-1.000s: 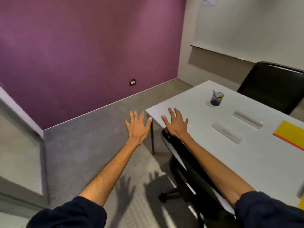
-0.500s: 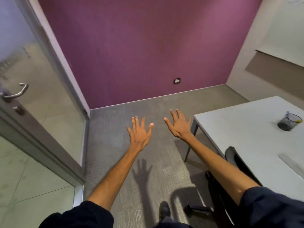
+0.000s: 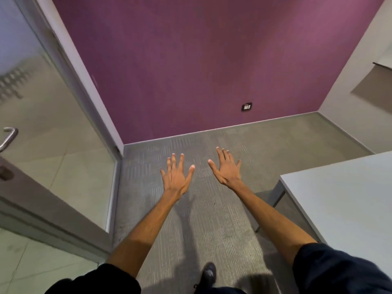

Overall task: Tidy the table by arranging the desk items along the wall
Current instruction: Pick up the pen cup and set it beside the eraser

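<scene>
Both arms stretch out in front of me over the grey carpet. My left hand (image 3: 177, 174) is flat with fingers spread and holds nothing. My right hand (image 3: 226, 168) is likewise spread and empty, a short way to its right. Only the near corner of the white table (image 3: 339, 200) shows at the right edge, well right of both hands. No desk items are in view on that corner.
A glass door (image 3: 55, 132) with a metal handle (image 3: 8, 137) stands open at the left. The purple wall (image 3: 201, 60) with a socket (image 3: 246, 106) faces me. A table leg (image 3: 275, 194) stands near my right forearm. My shoe (image 3: 209, 274) shows below.
The view has swung left, away from the table. The pen cup, chair and other desk items have left the frame. Both hands stay spread and empty.
</scene>
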A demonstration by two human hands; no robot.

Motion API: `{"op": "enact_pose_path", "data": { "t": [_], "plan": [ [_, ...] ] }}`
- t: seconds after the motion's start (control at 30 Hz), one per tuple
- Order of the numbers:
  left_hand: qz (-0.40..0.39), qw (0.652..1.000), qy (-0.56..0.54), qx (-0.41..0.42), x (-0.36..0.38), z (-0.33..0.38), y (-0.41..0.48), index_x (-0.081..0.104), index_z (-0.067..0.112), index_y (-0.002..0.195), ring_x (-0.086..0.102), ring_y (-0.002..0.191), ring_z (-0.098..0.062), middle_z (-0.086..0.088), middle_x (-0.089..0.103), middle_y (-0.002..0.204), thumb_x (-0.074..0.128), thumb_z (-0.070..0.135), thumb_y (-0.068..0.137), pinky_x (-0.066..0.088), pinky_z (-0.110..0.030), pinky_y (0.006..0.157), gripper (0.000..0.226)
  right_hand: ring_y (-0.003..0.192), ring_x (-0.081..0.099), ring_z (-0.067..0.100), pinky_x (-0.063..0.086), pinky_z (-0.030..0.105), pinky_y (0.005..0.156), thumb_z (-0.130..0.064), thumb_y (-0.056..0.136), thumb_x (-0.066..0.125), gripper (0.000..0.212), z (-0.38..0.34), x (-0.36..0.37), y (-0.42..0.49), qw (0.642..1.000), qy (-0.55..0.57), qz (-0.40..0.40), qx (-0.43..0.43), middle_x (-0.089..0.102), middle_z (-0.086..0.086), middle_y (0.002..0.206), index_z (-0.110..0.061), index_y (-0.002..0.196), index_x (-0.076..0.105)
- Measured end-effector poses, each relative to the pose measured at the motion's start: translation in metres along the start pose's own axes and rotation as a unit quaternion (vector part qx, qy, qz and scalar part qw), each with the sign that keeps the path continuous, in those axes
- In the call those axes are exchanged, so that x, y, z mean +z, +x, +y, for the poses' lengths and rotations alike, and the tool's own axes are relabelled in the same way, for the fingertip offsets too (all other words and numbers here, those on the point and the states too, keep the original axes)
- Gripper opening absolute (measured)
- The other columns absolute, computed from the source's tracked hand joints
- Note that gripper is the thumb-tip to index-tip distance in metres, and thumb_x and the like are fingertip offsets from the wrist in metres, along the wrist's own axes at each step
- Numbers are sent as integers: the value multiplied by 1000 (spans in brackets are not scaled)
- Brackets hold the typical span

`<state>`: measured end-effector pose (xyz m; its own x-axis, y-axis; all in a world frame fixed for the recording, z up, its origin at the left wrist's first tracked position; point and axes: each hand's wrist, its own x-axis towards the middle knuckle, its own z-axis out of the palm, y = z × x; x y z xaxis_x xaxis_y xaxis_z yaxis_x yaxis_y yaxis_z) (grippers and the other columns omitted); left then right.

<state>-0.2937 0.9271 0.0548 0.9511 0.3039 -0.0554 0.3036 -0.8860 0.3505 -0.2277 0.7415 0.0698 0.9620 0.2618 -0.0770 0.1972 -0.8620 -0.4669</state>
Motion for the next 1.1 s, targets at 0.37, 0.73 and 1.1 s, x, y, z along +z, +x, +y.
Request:
{"op": "enact_pose_path", "data": {
  "t": [0.37,0.73,1.1],
  "plan": [
    [-6,998,33,53,0,52,183,21,33,156,-10,155,-25,-7,-1,167,21,66,97,1,-60,123,67,157,1,25,7,68,119,-63,99,31,71,31,-38,163,999,-25,20,38,6,5,168,-33,159,9],
    [-47,989,40,131,43,157,390,12,27,158,-9,155,-25,-10,-4,166,25,71,94,2,-58,123,78,156,5,26,11,68,118,-61,98,35,70,121,-83,329,987,-11,59,148,10,7,167,-32,158,13],
    [-96,957,71,266,77,302,537,8,23,159,-6,155,-27,-13,-2,166,25,67,96,6,-59,123,78,155,13,26,14,67,118,-62,98,36,68,220,-153,419,949,18,148,279,12,7,166,-29,156,22]
  ]
}}
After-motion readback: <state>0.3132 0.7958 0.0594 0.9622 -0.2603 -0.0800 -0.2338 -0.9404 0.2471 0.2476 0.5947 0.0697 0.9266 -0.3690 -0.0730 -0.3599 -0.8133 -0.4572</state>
